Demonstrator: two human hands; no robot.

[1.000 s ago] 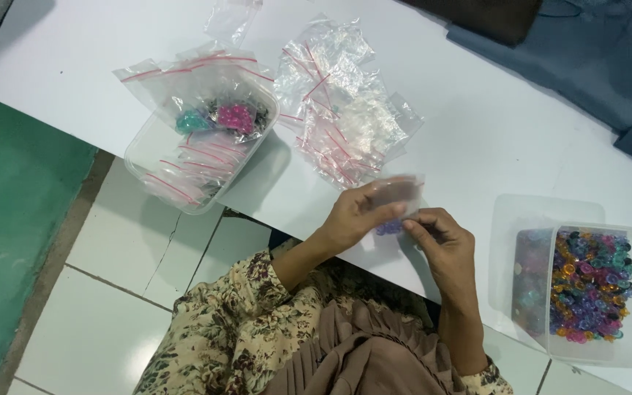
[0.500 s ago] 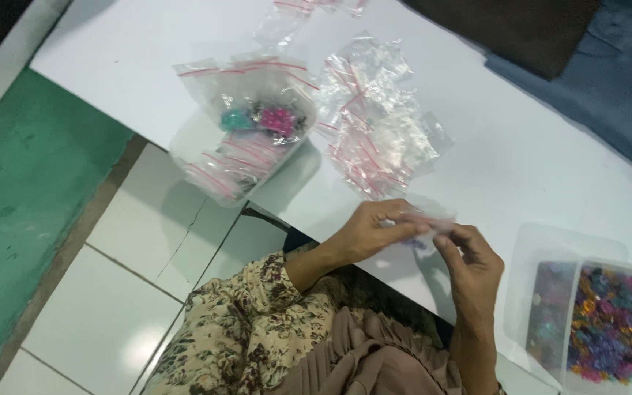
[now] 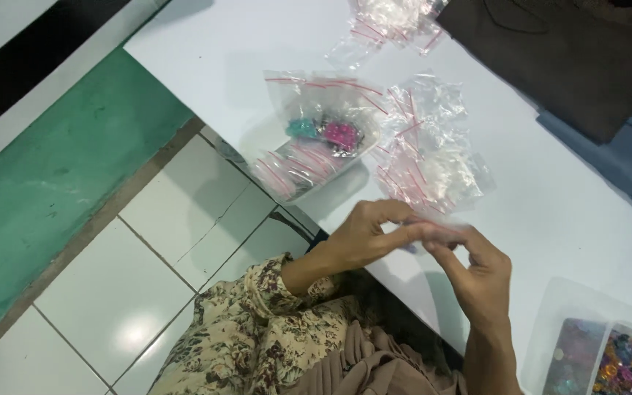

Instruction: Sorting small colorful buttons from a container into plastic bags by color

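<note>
My left hand (image 3: 367, 238) and my right hand (image 3: 480, 274) meet over the near edge of the white table (image 3: 535, 212). Their fingertips pinch a small clear zip bag (image 3: 433, 228) between them; it is blurred and hard to make out, with something small and purple inside. Just beyond my hands lies a loose pile of empty clear zip bags with red strips (image 3: 429, 157).
A clear tray (image 3: 309, 164) at the table's left edge holds filled bags with teal and pink pieces (image 3: 327, 132). A clear box of colourful small pieces (image 3: 627, 366) sits at the right. More bags (image 3: 389, 18) and dark cloth (image 3: 572, 58) lie farther back. White floor tiles are below.
The view has shifted, so the table's things sit further right and down. My hands stay together at the table's edge, still pinching the small bag, with fingers drawn closer along its top.
</note>
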